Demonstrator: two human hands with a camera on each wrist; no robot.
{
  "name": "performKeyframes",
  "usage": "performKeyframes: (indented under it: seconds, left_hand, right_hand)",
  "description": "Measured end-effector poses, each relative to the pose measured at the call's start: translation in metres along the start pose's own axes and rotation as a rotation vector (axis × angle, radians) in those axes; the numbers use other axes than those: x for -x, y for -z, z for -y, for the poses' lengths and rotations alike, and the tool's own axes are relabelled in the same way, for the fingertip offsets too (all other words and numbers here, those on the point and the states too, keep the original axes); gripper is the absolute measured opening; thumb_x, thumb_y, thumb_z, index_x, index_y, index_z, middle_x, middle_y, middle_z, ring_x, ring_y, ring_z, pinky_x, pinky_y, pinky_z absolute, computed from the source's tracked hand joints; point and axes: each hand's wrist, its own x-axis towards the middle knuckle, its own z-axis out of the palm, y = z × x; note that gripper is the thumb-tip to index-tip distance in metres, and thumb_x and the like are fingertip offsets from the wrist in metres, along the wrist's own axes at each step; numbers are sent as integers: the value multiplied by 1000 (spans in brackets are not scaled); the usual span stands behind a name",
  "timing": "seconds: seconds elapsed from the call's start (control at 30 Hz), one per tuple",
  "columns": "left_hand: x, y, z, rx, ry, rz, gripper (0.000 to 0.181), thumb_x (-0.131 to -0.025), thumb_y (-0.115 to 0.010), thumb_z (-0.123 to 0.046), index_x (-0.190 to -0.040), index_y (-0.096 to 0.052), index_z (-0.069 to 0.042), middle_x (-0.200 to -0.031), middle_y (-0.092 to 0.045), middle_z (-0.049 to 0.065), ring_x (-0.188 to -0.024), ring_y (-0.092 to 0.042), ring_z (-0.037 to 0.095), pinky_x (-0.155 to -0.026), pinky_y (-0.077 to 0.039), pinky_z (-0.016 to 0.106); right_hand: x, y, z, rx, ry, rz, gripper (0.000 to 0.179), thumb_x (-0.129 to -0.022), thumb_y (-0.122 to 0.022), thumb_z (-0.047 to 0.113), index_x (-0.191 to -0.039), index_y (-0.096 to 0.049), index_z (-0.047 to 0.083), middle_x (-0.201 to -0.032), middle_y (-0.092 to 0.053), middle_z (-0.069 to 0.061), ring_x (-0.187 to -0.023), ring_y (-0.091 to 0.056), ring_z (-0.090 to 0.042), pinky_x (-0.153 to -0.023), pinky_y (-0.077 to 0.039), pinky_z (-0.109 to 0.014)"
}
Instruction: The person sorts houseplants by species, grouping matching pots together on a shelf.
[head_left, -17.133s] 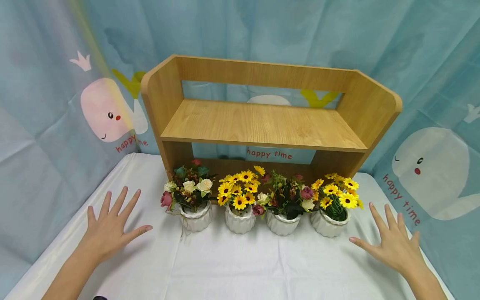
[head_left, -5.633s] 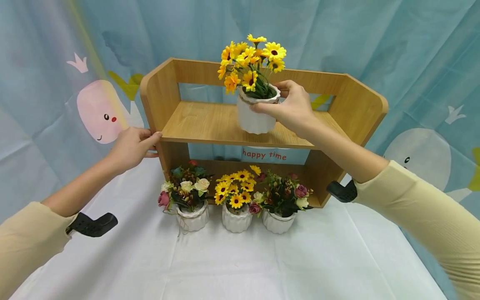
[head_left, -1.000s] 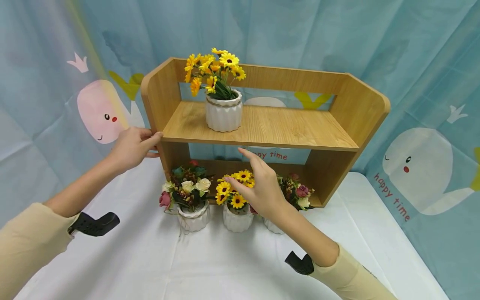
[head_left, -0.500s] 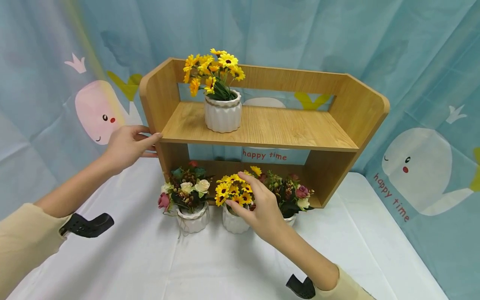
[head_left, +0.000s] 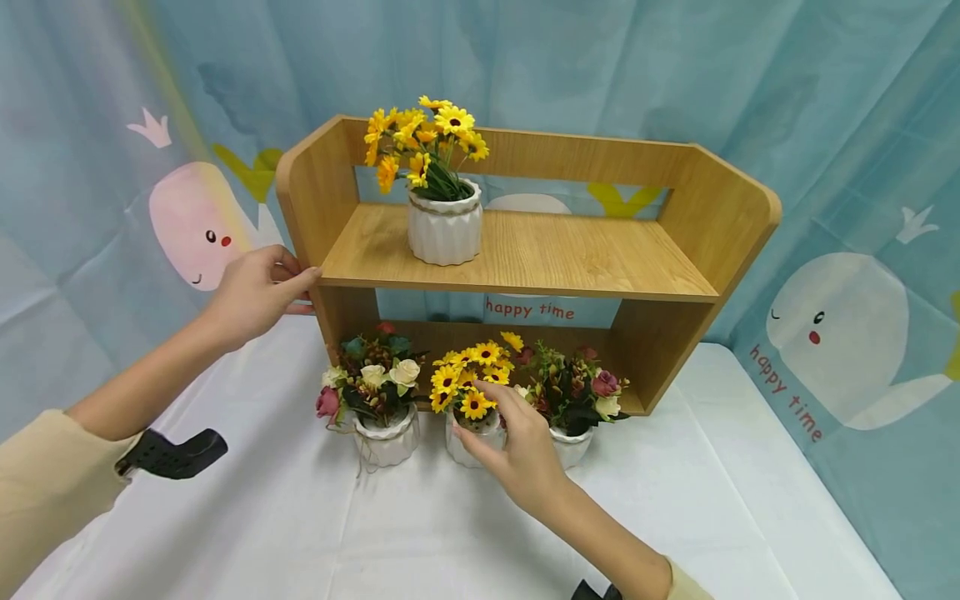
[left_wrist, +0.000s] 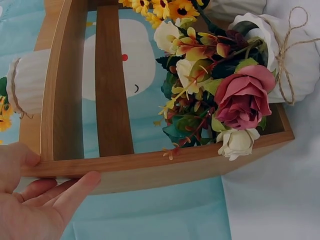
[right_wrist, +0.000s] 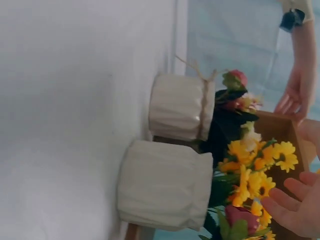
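My left hand [head_left: 255,298] grips the left side panel of a wooden two-tier shelf [head_left: 570,254]; in the left wrist view the thumb and fingers lie on either side of the panel's edge. On the upper board stands a white pot of artificial sunflowers [head_left: 446,227]. Below, a second sunflower pot [head_left: 467,447] stands in front of the shelf. My right hand [head_left: 525,454] is at its right front, thumb and fingers spread apart, partly covering pot and blooms. The right wrist view shows these fingers [right_wrist: 282,212] beside the yellow flowers; contact is unclear.
To the left of the second sunflower pot is a white pot of artificial roses [head_left: 386,440], with twine round it. Another rose pot [head_left: 572,447] stands just right, partly behind my right hand. White cloth [head_left: 390,533] covers the table; a blue printed curtain [head_left: 585,75] hangs behind.
Earlier, the rightmost sunflower pot was lifted onto the upper board, while my left hand took hold of the shelf. Over the last second my right hand came down to the second sunflower pot.
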Motion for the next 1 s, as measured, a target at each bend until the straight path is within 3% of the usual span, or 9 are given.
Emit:
performKeyframes:
  seconds: [0.17, 0.47, 0.73, 1.0]
  left_hand:
    - [1, -1, -1, -34, -14, -11, 38, -109, -57, -25, -111, -55, 13, -116, -66, 41, -96, -74, 46, -59, -49, 17]
    - [3, -3, -1, -53, -18, -31, 39, -109, -56, -26, -110, -56, 13, -114, -66, 39, -95, -73, 47, -58, -50, 16]
    - [4, -6, -3, -56, -18, -44, 39, -109, -55, -27, -111, -56, 13, -113, -66, 37, -97, -72, 48, -60, -49, 12]
    - [4, -6, -4, -56, -17, -41, 39, -109, -54, -27, -110, -55, 13, -113, -66, 36, -98, -72, 49, -61, -49, 11]
  right_hand:
    - [8, -6, -5, 2, 22, -29, 50, -87, -87, 11, -130, -66, -3, -123, -73, -17, -104, -71, -29, -84, -61, -43]
    - [18, -15, -10, -8, -14, -53, 39, -85, -87, 6, -120, -71, -2, -105, -73, -12, -88, -68, -27, -77, -61, -37]
    - [30, -23, -8, -52, -62, -2, 37, -86, -86, 4, -119, -71, -1, -101, -73, -13, -88, -69, -26, -77, -61, -36]
    - [34, -26, -13, 4, -149, 33, 36, -85, -87, 8, -117, -73, 2, -93, -75, -9, -84, -71, -26, -75, -60, -35]
